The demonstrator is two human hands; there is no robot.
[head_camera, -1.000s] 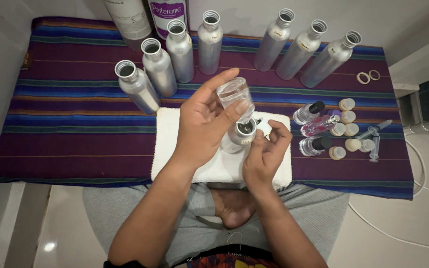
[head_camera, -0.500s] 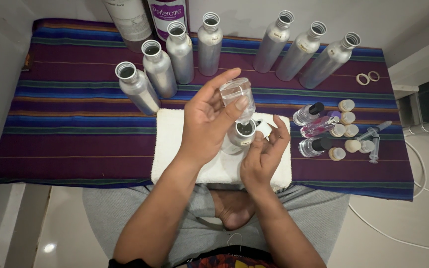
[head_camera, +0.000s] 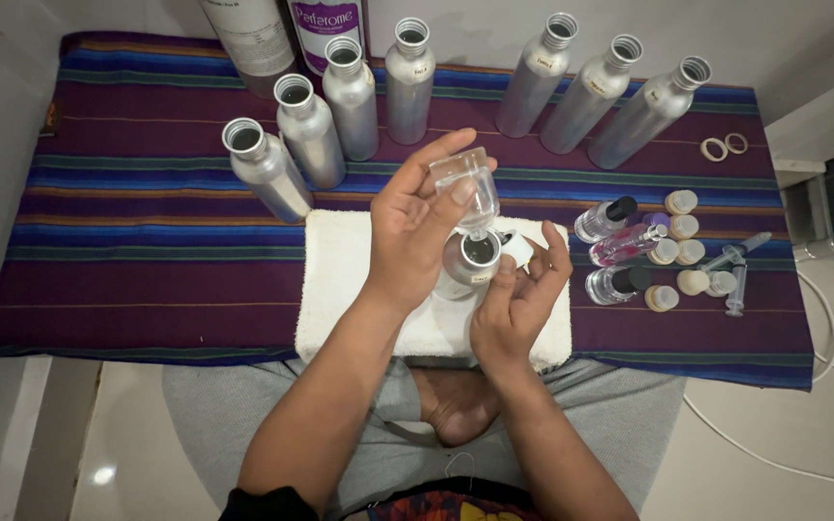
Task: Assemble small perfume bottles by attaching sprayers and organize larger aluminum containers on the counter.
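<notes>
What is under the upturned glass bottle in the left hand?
The glass bottle, held by the left hand, points down into an open metal bottle on the white towel. The right hand steadies it. The bottle's base is hidden.

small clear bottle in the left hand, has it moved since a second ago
No, barely. The small clear bottle, held upside down by the left hand, stays over the open metal bottle on the white towel, as before.

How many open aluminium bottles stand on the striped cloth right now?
7 aluminium bottles: four at left-centre, three at right. An eighth sits under the hands.
</notes>
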